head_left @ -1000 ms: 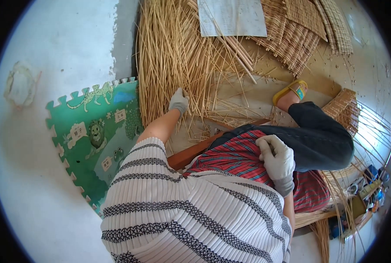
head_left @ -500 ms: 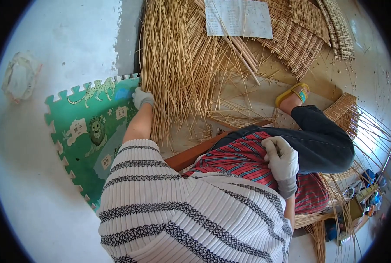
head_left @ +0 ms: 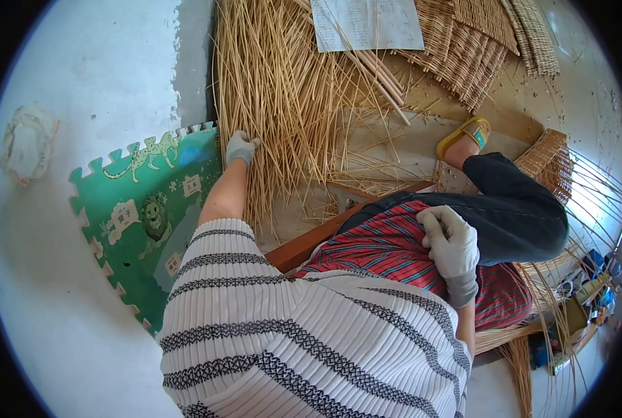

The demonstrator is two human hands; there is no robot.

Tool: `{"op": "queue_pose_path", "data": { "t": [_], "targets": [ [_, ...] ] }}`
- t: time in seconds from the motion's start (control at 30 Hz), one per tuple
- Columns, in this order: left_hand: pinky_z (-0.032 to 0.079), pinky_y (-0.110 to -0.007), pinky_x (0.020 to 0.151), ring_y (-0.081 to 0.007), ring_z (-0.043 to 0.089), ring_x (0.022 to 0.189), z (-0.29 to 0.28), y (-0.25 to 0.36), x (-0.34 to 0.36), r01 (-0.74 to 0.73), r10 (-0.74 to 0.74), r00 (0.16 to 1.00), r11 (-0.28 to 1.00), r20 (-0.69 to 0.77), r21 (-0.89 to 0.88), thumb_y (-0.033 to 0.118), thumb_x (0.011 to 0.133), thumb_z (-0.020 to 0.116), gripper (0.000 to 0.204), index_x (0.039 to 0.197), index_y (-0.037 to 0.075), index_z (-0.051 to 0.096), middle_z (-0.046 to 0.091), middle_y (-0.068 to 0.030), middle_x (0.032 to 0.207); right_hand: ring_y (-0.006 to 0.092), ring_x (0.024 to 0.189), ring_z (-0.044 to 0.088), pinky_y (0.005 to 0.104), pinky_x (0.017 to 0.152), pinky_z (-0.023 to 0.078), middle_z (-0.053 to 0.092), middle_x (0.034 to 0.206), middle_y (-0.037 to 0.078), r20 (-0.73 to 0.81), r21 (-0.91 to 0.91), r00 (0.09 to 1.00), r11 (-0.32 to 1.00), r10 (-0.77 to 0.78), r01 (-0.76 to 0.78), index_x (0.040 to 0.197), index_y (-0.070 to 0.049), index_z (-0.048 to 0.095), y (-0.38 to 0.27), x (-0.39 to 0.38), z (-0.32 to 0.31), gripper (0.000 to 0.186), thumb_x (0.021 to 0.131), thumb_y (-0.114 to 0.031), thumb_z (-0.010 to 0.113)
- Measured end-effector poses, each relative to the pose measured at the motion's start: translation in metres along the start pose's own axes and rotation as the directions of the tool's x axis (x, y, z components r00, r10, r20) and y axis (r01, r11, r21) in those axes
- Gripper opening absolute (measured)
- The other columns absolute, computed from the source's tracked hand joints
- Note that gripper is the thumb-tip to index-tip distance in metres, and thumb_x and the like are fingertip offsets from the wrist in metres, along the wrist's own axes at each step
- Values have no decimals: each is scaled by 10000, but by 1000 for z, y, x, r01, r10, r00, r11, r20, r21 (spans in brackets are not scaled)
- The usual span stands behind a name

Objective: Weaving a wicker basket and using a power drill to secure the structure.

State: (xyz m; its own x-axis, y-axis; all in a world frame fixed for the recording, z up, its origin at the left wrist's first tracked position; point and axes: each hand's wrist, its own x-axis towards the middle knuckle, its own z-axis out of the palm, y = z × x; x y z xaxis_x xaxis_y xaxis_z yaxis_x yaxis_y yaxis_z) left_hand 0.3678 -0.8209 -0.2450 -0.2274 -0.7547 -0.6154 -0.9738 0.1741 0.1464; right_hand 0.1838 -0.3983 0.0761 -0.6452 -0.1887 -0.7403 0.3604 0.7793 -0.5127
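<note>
My left hand (head_left: 240,148), in a pale glove, reaches to the left part of a loose pile of thin straw-coloured weaving strands (head_left: 276,76), beside the foam mat; its fingers are bent among the strands, and what they hold is hard to make out. My right hand (head_left: 450,247), gloved too, rests with curled fingers on red striped cloth (head_left: 367,247) over my lap; whether anything is inside it is hidden.
A green puzzle mat (head_left: 109,202) lies left. A paper sheet (head_left: 367,21) and woven panels (head_left: 464,63) are beyond the strands. A wooden strip (head_left: 290,247) runs by my lap. My slippered foot (head_left: 461,146), another woven piece (head_left: 544,160) and cluttered tools (head_left: 582,299) are right.
My left hand moved leftward through the pile to its edge by the mat, then shifted slightly back to the right. My right hand stayed curled on my lap.
</note>
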Motion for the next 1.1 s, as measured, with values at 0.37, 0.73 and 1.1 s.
{"op": "queue_pose_path", "data": {
  "t": [0.37, 0.73, 1.1],
  "targets": [
    [348, -403, 561, -205, 490, 614, 8, -14, 14, 379, -329, 921, 632, 209, -676, 33, 896, 508, 187, 726, 55, 433, 486, -106, 727, 23, 470, 466, 203, 451, 384, 589, 612, -13, 3, 38, 997, 996, -80, 80, 997, -48, 716, 4, 1, -2, 171, 965, -174, 605],
    [581, -382, 661, -207, 630, 637, 2, -38, -38, 222, -140, 912, 959, 385, -176, 74, 952, 586, 135, 1045, 49, 681, 669, -86, 833, 36, 521, 555, 213, 493, 432, 616, 609, 14, 24, 35, 998, 998, -50, 49, 1011, -45, 716, 5, -1, -7, 157, 946, -147, 617],
    [547, -405, 612, -267, 667, 661, 35, 1, -72, 66, -160, 976, 863, 148, 501, 432, 867, 718, 394, 910, 40, 702, 689, -134, 779, 31, 515, 540, 207, 493, 428, 604, 610, 3, 18, 43, 999, 998, -47, 46, 1012, -40, 714, 3, -2, -9, 156, 949, -140, 612]
  ]
}}
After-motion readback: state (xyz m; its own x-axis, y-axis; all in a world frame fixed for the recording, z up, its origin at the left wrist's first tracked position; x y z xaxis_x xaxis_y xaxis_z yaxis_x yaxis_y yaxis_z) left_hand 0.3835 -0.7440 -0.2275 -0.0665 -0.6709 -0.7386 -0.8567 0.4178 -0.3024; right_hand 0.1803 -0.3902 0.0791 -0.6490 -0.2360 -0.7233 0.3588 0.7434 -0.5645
